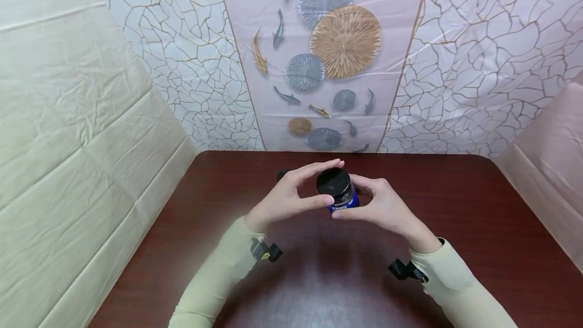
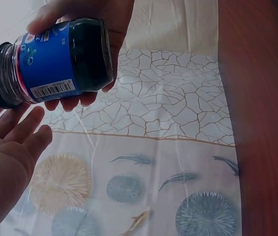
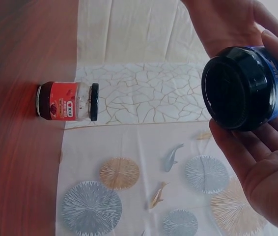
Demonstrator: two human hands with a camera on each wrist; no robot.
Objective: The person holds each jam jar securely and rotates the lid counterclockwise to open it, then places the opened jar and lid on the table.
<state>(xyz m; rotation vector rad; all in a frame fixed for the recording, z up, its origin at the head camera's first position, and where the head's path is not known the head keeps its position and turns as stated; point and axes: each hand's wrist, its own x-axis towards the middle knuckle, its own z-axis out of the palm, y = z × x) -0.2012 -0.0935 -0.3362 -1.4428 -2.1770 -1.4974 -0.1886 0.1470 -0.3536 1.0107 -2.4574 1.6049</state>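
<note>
**Blue jar (image 2: 48,64) held up above the dark table (image 1: 455,206)**

At the far left, the table is bordered by pale cloth (image 1: 68,115). Next, the left hand (image 1: 289,194) is extended from a cream sleeve (image 1: 218,267), on which a small black camera (image 1: 266,250) is worn. Its thumb is set at the near edge of the blue jar's black lid (image 1: 334,181), and its fingers are spread along the far side; whether the lid is pinched cannot be told. Behind this hand, a red jar (image 3: 63,102) is mostly hidden in the head view; in the right wrist view it is shown standing upright on the table with its lid on.

The blue jar is held between the two hands, slightly tilted, lid uppermost, clear of the table. Its body is gripped by the right hand (image 1: 384,204), whose thumb is laid across the front and whose fingers are curled round the back. At the far right, pinkish cloth (image 1: 546,161) is seen.
</note>
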